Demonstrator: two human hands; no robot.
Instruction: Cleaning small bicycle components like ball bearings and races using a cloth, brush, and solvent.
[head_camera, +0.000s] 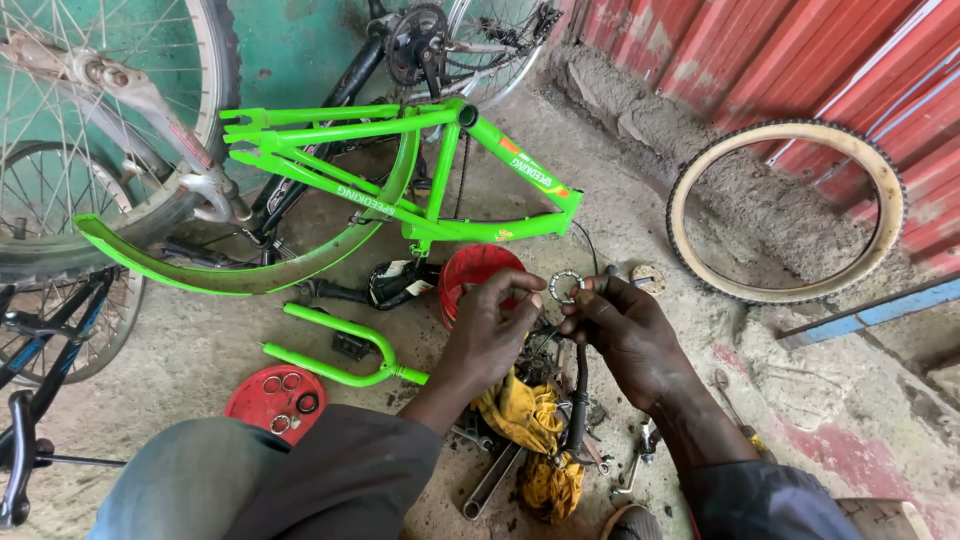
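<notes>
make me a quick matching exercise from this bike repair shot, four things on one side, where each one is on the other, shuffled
Things:
1. bearing ring
2. loose tyre
3. red lid
4. yellow rag

Places:
A. on the ground by the person's left knee, with small rings on it
B. leaning against the red corrugated wall
C. held up between the fingers of left hand and right hand
D. on the ground under the hands, among tools

Pairs: 1-C, 2-B, 3-A, 4-D
</notes>
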